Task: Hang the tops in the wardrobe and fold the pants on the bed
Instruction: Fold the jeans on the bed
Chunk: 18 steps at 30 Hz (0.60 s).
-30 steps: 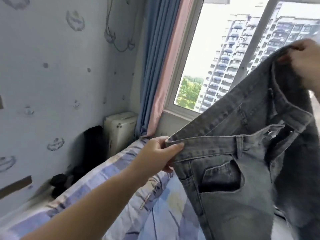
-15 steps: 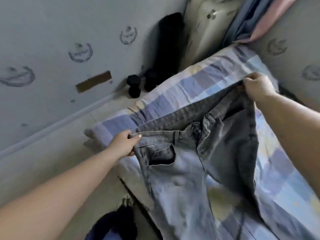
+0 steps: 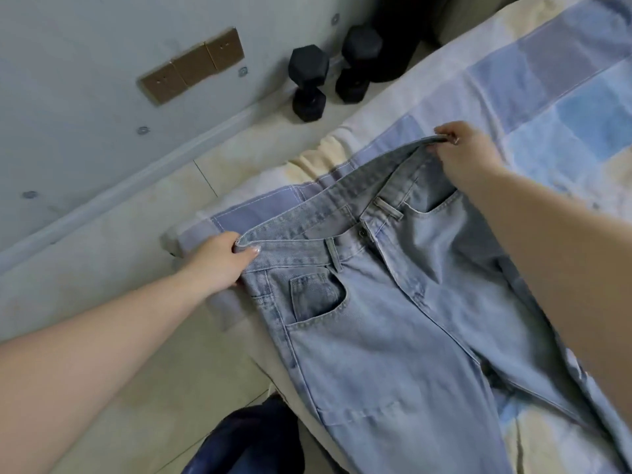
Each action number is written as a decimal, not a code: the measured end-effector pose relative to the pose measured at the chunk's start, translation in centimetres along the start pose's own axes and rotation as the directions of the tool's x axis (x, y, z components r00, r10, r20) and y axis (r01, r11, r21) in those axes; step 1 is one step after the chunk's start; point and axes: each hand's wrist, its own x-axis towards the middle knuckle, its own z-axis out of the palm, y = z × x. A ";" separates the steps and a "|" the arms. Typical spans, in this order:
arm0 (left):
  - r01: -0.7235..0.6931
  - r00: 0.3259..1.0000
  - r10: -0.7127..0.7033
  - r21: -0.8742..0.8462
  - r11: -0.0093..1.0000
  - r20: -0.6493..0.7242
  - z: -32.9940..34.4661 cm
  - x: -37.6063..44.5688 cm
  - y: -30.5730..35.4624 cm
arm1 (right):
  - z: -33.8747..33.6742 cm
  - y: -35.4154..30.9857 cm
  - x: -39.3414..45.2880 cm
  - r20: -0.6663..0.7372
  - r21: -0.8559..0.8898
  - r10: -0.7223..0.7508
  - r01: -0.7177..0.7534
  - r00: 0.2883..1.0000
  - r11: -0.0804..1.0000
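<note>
Light blue jeans (image 3: 383, 336) lie front side up across the corner of the bed (image 3: 564, 97), which has a blue, white and cream patchwork cover. The waistband is stretched wide between my hands. My left hand (image 3: 222, 260) pinches the waistband's left end at the bed's edge. My right hand (image 3: 461, 155) grips the waistband's right end, farther in over the cover. The legs run down toward the bottom right and leave the view.
Two black hexagonal dumbbells (image 3: 309, 83) stand on the floor by the wall, next to a dark object. A brown switch panel (image 3: 191, 73) sits low on the wall. Dark blue cloth (image 3: 246, 439) lies at the bottom edge, below the bed's corner.
My view has dropped from the window to the bed. Both hands have lowered the jeans from the air onto the cover, still holding the waistband spread apart.
</note>
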 end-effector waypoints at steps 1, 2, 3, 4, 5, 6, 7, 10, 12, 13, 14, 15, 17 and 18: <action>-0.009 1.000 0.009 0.038 0.999 -0.014 0.2 0.5 -0.2 | 1.2 0.6 -0.2 0.047 0.012 -0.006 0.006 0.999 1.000; -0.029 0.999 0.031 0.044 0.999 -0.042 0.3 1.0 -0.1 | 2.4 1.2 -0.5 0.102 0.039 0.000 -0.004 0.995 0.999; -0.063 0.995 0.065 0.026 0.998 -0.081 0.4 1.4 0.1 | 3.3 1.8 -1.1 0.148 0.051 0.002 -0.010 0.989 0.999; -0.122 0.981 0.125 0.030 0.992 -0.149 0.5 1.8 0.5 | 4.2 2.3 -1.8 0.188 0.032 0.000 -0.006 0.982 0.999; -0.191 0.956 0.204 0.078 0.978 -0.211 0.6 2.2 1.3 | 4.9 3.0 -2.6 0.234 -0.020 -0.005 0.010 0.972 1.000; -0.262 0.924 0.294 0.154 0.953 -0.244 0.8 2.8 2.4 | 5.8 3.8 -3.4 0.281 -0.087 -0.010 0.036 0.960 0.996; -0.331 0.896 0.374 0.202 0.922 -0.238 0.9 2.9 3.5 | 6.6 4.3 -4.4 0.336 -0.160 -0.023 0.081 0.942 0.984; -0.501 0.859 0.513 0.218 0.837 0.005 3.1 3.8 7.3 | 9.0 6.3 -7.3 0.454 -0.222 -0.067 0.185 0.889 0.957; -0.548 0.836 0.514 0.268 0.792 0.192 5.3 4.2 9.3 | 10.2 7.5 -8.8 0.426 -0.218 -0.073 0.181 0.902 0.959; -0.559 0.827 0.496 0.308 0.770 0.263 6.5 4.6 10.0 | 10.6 8.0 -9.4 0.380 -0.216 -0.086 0.179 0.921 0.960; -0.555 0.829 0.465 0.347 0.756 0.311 7.6 4.9 10.5 | 11.0 8.3 -9.9 0.336 -0.226 -0.099 0.182 0.937 0.957; -0.542 0.835 0.434 0.370 0.754 0.339 8.6 5.2 10.7 | 11.3 8.6 -10.4 0.302 -0.250 -0.106 0.186 0.948 0.950; -0.509 0.853 0.394 0.377 0.774 0.342 10.2 5.9 10.9 | 11.8 9.3 -11.1 0.265 -0.321 -0.096 0.182 0.960 0.930; -0.477 0.873 0.380 0.364 0.800 0.307 10.5 6.2 10.9 | 12.0 9.6 -11.1 0.246 -0.357 -0.084 0.170 0.966 0.918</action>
